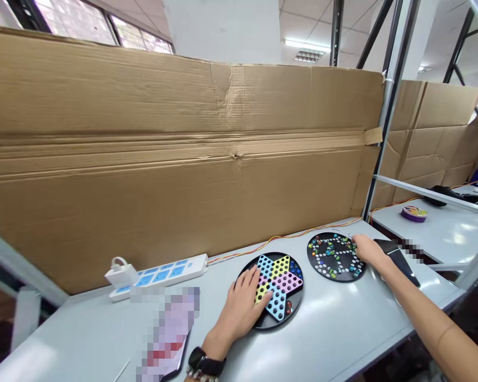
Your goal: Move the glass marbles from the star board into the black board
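Note:
A round black Chinese checkers board (279, 283) with a coloured star of holes lies on the table in front of me. My left hand (241, 297) rests flat on its left side, fingers stretched and thumb apart. Blue marbles (295, 269) sit in a rim pocket at the board's upper right, and a few red marbles (289, 307) lie in a lower pocket. Farther right is a round black board (322, 261) with white spots and many scattered coloured marbles. At its right edge my right hand (367, 249) has its fingers drawn together; what they hold, if anything, is hidden.
A white power strip (167, 275) with a plugged-in white charger (121, 274) lies at the left. A blurred flat item (171, 334) is left of my hand. A black object (398, 260) lies under my right forearm. Cardboard (183, 212) walls the back; a metal post (386, 111) stands right.

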Demonstrator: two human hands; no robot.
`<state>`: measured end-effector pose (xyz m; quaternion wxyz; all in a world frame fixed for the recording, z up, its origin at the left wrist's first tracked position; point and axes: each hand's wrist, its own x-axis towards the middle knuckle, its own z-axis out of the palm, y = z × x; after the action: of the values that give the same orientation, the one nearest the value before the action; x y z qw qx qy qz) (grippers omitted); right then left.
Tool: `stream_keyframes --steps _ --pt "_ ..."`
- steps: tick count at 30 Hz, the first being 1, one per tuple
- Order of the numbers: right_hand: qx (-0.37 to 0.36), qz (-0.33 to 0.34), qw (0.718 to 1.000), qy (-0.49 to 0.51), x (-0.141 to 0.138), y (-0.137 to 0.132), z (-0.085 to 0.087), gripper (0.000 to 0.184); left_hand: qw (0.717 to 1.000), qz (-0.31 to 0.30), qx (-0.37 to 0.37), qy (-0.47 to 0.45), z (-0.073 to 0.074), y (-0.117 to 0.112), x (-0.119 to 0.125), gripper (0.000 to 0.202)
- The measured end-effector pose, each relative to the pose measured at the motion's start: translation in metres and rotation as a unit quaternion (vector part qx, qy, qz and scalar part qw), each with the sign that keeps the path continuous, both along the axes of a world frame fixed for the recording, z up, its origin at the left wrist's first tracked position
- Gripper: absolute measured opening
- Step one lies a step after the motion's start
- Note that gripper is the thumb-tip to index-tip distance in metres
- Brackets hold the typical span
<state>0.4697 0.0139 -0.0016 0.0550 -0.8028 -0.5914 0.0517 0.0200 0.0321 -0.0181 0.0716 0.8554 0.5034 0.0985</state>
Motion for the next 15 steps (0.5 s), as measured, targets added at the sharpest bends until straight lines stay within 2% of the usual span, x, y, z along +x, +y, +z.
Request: stream_keyframes --steps 6,10,15 --pt "0.016 0.004 1.000 0.005 0.000 0.001 0.000 0.037 1.000 -0.002 0.018 -0.002 -0.006 0.001 -0.001 0.074" --pt "0.053 0.013 0.998 0.011 0.005 0.008 0.002 0.037 1.000 0.000 0.008 -0.003 -0.001 0.000 0.000 0.075" --pt "0.041 0.030 0.998 0.028 -0.001 0.021 -0.004 0.031 1.000 0.004 -0.023 0.005 0.008 -0.003 0.002 0.077"
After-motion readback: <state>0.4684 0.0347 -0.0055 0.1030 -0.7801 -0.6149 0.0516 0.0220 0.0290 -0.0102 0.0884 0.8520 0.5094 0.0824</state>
